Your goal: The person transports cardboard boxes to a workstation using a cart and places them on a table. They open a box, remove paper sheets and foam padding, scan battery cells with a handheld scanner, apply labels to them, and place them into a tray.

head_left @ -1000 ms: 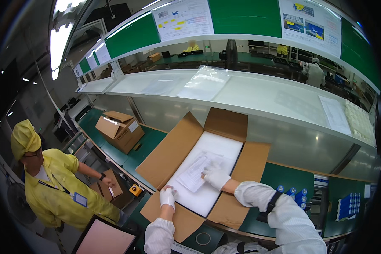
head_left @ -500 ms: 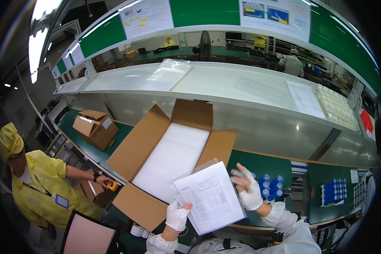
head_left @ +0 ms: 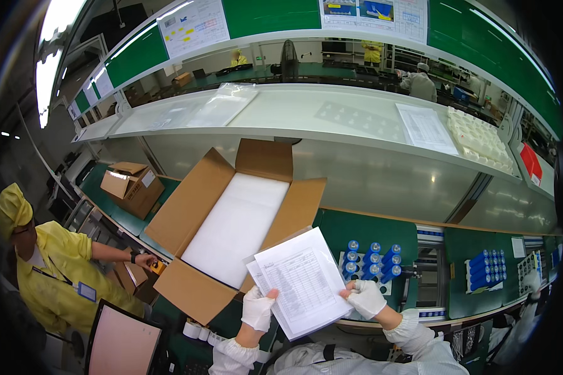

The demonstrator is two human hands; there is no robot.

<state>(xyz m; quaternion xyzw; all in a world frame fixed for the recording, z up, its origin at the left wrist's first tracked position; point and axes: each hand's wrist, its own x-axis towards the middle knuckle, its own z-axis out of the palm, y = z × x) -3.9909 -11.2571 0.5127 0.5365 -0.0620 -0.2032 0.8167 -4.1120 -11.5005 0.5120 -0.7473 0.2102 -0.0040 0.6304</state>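
Observation:
Both of my hands wear white fingerless gloves and grip a small stack of paper sheets in clear plastic, with a printed table on top. My left hand pinches the lower left edge, thumb on top. On the right edge, my right hand closes with thumb and fingers. Just beyond the sheets stands an open cardboard box, flaps spread, with a white foam sheet lying inside. To the right of my right hand, several blue cylindrical cells stand in a white holder on the green bench.
Another person in yellow stands at left, holding a yellow tool. A smaller carton sits behind. A monitor is at lower left. Overhead, a white shelf bears plastic sheets, papers and a white tray. More blue cells stand farther right.
My right hand, spread and apart from the sheets before, has come down and taken hold of their right edge. The view has shifted, uncovering more of the blue cells.

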